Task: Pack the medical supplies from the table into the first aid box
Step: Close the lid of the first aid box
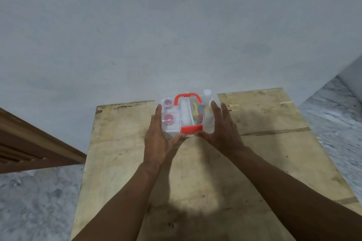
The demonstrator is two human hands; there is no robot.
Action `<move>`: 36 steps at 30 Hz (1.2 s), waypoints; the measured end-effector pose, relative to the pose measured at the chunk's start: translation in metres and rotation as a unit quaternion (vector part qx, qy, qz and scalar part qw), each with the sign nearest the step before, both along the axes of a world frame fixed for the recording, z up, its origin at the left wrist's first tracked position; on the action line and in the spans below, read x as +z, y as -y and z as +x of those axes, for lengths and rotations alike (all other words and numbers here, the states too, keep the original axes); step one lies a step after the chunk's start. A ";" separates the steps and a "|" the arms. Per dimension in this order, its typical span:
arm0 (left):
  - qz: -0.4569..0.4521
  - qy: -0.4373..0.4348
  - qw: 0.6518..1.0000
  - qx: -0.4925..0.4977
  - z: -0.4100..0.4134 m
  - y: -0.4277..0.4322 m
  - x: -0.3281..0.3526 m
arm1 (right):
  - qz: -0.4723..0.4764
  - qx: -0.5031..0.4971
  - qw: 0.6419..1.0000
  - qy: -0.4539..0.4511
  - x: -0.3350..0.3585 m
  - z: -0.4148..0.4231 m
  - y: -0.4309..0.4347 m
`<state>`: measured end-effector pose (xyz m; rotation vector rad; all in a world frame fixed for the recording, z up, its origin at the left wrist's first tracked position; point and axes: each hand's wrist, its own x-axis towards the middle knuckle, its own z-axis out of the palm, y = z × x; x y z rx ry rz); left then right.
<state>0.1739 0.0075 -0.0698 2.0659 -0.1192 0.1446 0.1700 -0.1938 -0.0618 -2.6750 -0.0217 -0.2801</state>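
We have our left hand [159, 139] laid against the left side of the first aid box [188, 115], fingers stretched forward along its wall and the thumb curling under the near edge. Our right hand [223, 133] mirrors it on the right side, fingers up along the wall, thumb tucked at the near edge. Both palms press inward, so the clear box is clasped between them.

The box sits at the far edge of the tabletop [254, 162], roughly midway along it, close to the pale wall [156, 25]. Its lid looks closed, with an orange handle [188, 97] arched over the top and an orange latch [191, 129] on the near face between our thumbs. Through the clear plastic we see two pink round caps [168, 110] on the left, a white roll [185, 112] in the middle, yellow and red items that are too blurred to name, and a white bottle [207, 103] on the right.

Beyond the tabletop's left edge stands brown wooden furniture [29, 143] on a grey mottled floor [35, 201].
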 end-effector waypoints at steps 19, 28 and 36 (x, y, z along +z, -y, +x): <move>0.043 -0.020 0.999 0.020 0.006 0.005 -0.008 | -0.024 -0.003 0.998 0.051 -0.007 0.002 -0.001; -0.008 0.005 1.000 -0.018 0.007 0.004 0.003 | 0.042 -0.016 0.998 -0.034 0.008 0.001 0.001; 0.034 0.004 0.999 0.023 0.005 0.009 0.002 | 0.004 -0.010 0.999 -0.046 0.022 0.001 0.002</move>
